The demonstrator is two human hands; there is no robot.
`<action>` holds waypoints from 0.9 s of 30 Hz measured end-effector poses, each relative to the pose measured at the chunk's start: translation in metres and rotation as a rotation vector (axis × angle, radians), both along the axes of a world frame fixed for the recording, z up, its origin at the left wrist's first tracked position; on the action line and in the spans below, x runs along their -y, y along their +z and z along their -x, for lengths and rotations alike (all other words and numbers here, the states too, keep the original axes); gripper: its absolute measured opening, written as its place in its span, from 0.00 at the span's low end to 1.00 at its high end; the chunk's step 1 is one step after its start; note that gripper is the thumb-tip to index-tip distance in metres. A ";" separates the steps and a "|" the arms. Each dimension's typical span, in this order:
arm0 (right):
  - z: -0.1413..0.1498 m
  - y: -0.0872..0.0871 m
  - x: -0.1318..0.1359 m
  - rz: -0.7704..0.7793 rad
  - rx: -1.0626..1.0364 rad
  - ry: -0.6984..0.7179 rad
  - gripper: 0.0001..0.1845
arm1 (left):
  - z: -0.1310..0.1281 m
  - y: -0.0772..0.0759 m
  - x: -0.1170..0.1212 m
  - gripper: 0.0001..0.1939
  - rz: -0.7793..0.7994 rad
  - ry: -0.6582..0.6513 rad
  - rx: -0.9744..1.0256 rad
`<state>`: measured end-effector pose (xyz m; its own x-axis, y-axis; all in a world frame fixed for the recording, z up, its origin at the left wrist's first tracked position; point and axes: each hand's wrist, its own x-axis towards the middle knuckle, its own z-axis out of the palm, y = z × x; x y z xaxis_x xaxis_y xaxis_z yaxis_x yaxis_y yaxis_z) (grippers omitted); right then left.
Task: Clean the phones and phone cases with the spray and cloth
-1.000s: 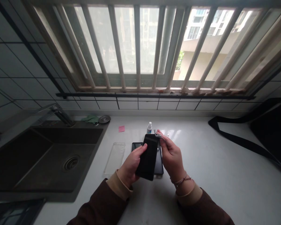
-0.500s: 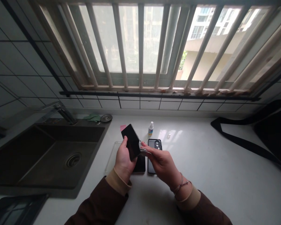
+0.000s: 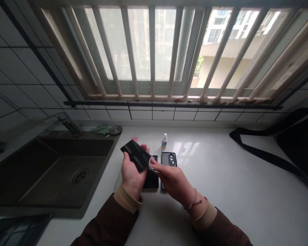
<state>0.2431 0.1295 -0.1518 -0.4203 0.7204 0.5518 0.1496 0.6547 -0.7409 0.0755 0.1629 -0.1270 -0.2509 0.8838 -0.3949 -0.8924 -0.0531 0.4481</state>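
Observation:
A black smartphone (image 3: 135, 154) rests tilted in my left hand (image 3: 132, 176), its dark glossy face up and the thumb along its near edge. My right hand (image 3: 172, 176) pinches a folded whitish cloth (image 3: 152, 165) against the phone's right end. Below them on the counter lies a second black phone (image 3: 152, 179), partly covered by my hands. Beside it is a phone case (image 3: 168, 159) with camera holes, its lower part behind my right hand. A clear case (image 3: 119, 177) shows only in part left of my left wrist.
A small white spray bottle (image 3: 164, 141) stands behind the phone case on the white counter (image 3: 220, 171). A pink slip (image 3: 134, 139) lies behind my left hand. The dark sink (image 3: 92, 198) is at left, with a green cloth (image 3: 101, 130) and drain strainer (image 3: 115, 130). A black strap (image 3: 261, 150) lies right.
The held phone has turned counterclockwise and lies flatter, with its far end swung left. My right hand has shifted slightly left with the cloth, still at the phone's edge.

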 end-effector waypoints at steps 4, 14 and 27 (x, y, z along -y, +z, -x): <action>0.006 0.000 0.004 -0.042 0.038 0.061 0.25 | -0.002 -0.004 0.000 0.32 0.035 0.033 -0.052; 0.001 0.014 0.008 0.109 0.010 0.232 0.20 | -0.006 -0.006 0.003 0.29 0.094 0.013 -0.126; -0.034 -0.002 -0.033 0.535 -0.645 -0.651 0.24 | -0.018 0.015 0.031 0.33 -0.147 -0.783 -0.174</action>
